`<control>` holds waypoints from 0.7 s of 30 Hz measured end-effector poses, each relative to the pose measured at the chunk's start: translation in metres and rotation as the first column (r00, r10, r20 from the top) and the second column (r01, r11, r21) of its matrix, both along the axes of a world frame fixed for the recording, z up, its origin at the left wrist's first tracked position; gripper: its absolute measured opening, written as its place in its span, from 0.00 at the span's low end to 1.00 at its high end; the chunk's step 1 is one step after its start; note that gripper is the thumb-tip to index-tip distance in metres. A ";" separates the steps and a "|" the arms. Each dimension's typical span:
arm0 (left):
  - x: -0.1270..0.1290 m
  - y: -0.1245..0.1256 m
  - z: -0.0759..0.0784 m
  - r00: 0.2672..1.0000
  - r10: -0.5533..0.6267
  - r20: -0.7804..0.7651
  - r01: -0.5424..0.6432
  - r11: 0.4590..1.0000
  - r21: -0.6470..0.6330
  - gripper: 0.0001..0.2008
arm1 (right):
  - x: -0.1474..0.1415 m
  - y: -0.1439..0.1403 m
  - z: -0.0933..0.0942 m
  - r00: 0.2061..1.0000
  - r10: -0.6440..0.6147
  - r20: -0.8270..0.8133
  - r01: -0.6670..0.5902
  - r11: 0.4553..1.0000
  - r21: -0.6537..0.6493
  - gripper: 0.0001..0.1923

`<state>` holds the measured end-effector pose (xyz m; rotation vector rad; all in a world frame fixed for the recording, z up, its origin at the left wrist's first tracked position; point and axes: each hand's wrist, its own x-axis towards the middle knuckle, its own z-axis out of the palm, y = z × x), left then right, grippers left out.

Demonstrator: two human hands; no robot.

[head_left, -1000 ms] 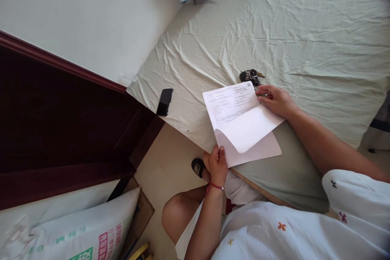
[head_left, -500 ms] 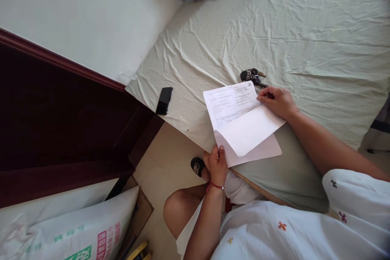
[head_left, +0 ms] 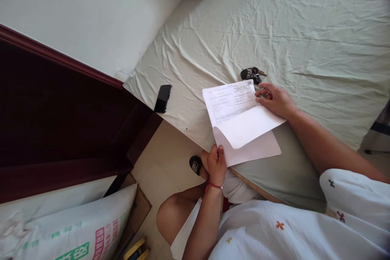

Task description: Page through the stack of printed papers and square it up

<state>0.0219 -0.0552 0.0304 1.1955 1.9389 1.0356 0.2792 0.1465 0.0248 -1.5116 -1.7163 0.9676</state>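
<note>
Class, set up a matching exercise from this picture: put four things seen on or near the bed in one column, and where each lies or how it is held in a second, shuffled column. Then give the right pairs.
Things
1. paper sheet
2. keys
3. black phone
4. printed sack

Places
A. on the floor, lower left of the view
B. near the bed's corner, by the dark wood frame
C. folded over, between the left hand and right hand
D. on the sheet just beyond the paper's far edge

Pairs: 1-C, 2-D, 3-B, 4-A

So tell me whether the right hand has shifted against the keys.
No real shift: the right hand rests on the paper just below the keys, as before.
</note>
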 end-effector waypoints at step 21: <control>0.000 0.000 0.000 1.000 0.010 0.023 -0.010 1.000 0.004 0.21 | -0.003 0.004 -0.003 0.999 -0.031 -0.031 0.030 0.999 -0.043 0.23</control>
